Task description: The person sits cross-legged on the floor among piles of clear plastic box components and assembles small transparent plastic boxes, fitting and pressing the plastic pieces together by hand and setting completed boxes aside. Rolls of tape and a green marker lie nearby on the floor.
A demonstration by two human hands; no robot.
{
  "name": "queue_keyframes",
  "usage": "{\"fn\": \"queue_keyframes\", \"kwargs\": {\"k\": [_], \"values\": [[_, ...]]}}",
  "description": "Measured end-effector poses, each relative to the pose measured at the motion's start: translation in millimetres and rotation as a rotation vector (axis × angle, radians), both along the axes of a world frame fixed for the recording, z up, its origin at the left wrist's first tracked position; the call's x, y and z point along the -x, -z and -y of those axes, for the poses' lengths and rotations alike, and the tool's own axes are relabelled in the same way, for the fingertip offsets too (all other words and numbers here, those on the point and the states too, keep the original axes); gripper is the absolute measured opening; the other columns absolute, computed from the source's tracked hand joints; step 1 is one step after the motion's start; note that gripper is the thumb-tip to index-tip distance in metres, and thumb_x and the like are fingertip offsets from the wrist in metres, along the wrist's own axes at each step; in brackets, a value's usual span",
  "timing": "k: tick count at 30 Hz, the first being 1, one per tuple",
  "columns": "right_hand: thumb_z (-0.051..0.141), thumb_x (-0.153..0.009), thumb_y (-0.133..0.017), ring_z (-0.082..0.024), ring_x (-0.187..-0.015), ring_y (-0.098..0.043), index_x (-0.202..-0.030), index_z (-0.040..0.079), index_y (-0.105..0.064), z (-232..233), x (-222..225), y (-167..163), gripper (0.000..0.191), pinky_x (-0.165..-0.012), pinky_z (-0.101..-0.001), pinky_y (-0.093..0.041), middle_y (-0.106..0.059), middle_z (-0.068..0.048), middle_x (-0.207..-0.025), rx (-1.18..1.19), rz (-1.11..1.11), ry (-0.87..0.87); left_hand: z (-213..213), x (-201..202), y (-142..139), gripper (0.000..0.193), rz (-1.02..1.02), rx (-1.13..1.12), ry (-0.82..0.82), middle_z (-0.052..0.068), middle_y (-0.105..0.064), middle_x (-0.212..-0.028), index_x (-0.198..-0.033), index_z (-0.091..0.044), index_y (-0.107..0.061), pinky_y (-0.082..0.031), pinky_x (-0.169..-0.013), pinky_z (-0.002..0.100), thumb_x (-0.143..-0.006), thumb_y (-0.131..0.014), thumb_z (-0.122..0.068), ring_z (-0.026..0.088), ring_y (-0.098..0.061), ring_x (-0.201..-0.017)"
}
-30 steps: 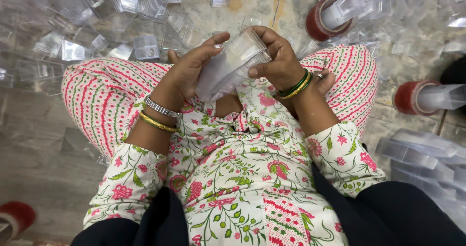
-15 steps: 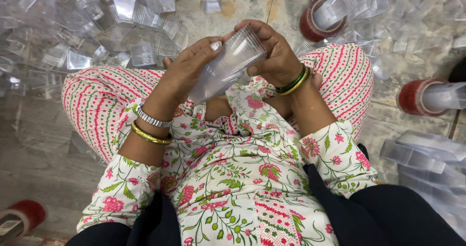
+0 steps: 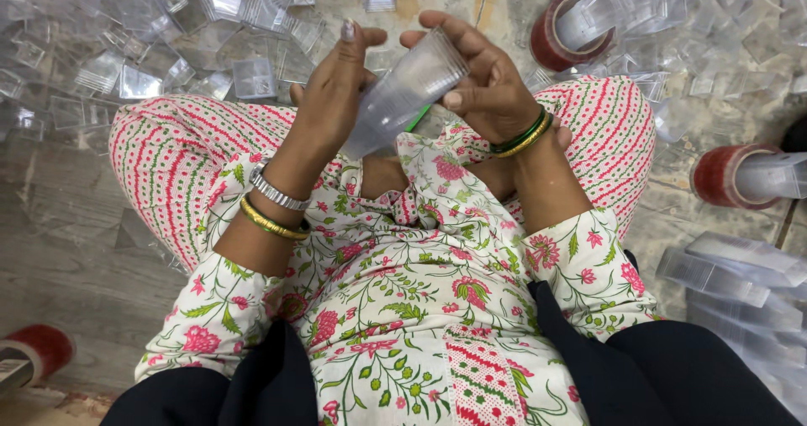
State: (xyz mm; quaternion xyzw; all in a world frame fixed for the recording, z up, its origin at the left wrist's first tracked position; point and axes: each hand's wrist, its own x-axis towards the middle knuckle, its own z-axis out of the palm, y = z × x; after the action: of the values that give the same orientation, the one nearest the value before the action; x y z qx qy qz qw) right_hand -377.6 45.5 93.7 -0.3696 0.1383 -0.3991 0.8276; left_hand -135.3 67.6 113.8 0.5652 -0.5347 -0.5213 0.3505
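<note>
I sit cross-legged on the floor in floral clothes. A stack of clear plastic boxes (image 3: pixel 403 90) is held over my lap, tilted from lower left to upper right. My left hand (image 3: pixel 336 90) grips its lower left side, fingers pointing up. My right hand (image 3: pixel 479 81) wraps the upper right end, thumb across the front. Bangles circle both wrists.
Several loose clear plastic boxes (image 3: pixel 252 77) lie scattered on the floor ahead. Red tape rolls (image 3: pixel 555 39) sit at upper right, another (image 3: pixel 719 178) at right, one (image 3: pixel 38 350) at lower left. Long stacks of clear boxes (image 3: pixel 714 275) lie at right.
Both hands and the stack have shifted slightly up and to the right; the left fingers have straightened along the stack.
</note>
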Motion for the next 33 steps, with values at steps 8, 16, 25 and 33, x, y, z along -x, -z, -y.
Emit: {"fn": "queue_keyframes", "kwargs": {"k": [8,16,25,33], "values": [[0.0,-0.092,-0.08,-0.022,-0.129,-0.06,-0.164,0.002,-0.032,-6.4,-4.8,4.3,0.086,-0.113,-0.0409,-0.054,-0.056,-0.009,-0.141,-0.079,-0.116,0.095,2.7,7.0,26.6,0.072,0.042,0.08,-0.208,0.006,-0.066,-0.086,-0.149,-0.009,-0.053,-0.05,-0.079,0.027,-0.107,-0.028,-0.062,0.012,-0.061,-0.078],[-0.004,-0.087,-0.085,-0.02,-0.129,-0.058,-0.158,0.001,-0.039,-3.0,-7.0,11.2,0.085,-0.115,-0.033,-0.048,-0.057,-0.009,-0.138,-0.01,-0.008,0.152,3.5,-7.1,58.9,0.056,-0.797,-0.309,-0.395,0.023,-0.073,-0.1,-0.132,0.006,-0.059,-0.065,-0.078,0.044,-0.108,-0.053,-0.045,0.03,-0.074,-0.087],[0.001,-0.09,-0.084,-0.017,-0.132,-0.056,-0.158,0.0,-0.042,-3.4,-2.2,14.9,0.08,-0.115,-0.0321,-0.047,-0.054,-0.007,-0.149,-0.004,-0.047,0.123,-0.9,-4.2,32.5,0.052,-0.361,-0.21,0.082,0.014,-0.071,-0.118,-0.13,-0.007,-0.062,-0.052,-0.079,0.034,-0.103,-0.051,-0.05,0.023,-0.067,-0.097],[0.009,-0.092,-0.085,-0.018,-0.132,-0.059,-0.155,-0.004,-0.046,0.8,2.2,26.0,0.075,-0.119,-0.0322,-0.045,-0.061,-0.009,-0.142,-0.01,-0.028,0.088,6.0,-5.3,27.3,0.06,-0.583,-0.541,0.178,0.012,-0.069,-0.102,-0.125,0.002,-0.06,-0.055,-0.06,0.03,-0.097,-0.059,-0.051,0.021,-0.065,-0.082]]}}
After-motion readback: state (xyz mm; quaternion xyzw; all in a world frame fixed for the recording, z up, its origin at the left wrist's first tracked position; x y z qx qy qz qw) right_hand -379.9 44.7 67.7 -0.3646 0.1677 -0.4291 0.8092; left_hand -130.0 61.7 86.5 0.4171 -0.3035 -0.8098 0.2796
